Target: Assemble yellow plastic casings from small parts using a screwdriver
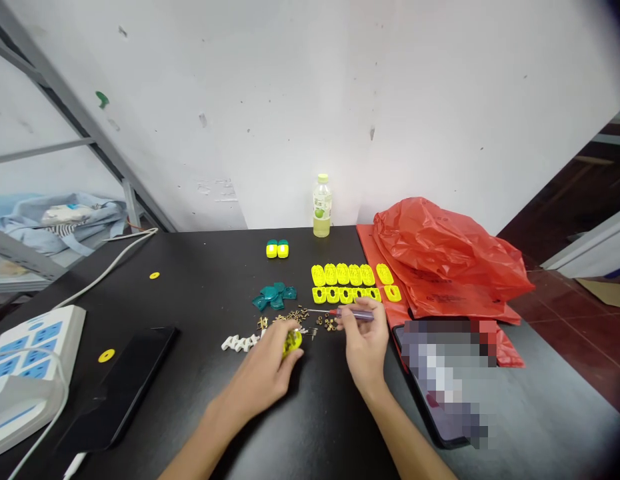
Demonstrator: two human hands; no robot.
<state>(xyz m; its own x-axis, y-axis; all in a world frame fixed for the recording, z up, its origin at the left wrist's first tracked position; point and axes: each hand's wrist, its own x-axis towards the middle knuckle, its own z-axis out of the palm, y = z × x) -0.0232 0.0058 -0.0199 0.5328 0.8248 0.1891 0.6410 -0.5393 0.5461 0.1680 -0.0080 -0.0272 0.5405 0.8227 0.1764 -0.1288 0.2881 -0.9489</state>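
Forearms [210, 437] enter from below. Left hand [257, 377] is closed around a yellow plastic part [293, 343]; right hand [363, 343] pinches a precision screwdriver [364, 314] pencil-style, which gives good tip control. Beyond the right hand: one red plastic bag [440, 257]. Ahead of it: twelve yellow shells [343, 274], two rows of six. Left of those: roughly five teal pieces [273, 297]. Beside the left hand: four white clips [240, 343]. Just ahead of the hands: brass inserts [296, 316], too many to count.

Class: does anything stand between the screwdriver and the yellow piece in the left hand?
Nothing visible blocks the gap between the screwdriver in the right hand and the yellow piece held in the left hand; only small brass parts lie scattered on the table beneath.
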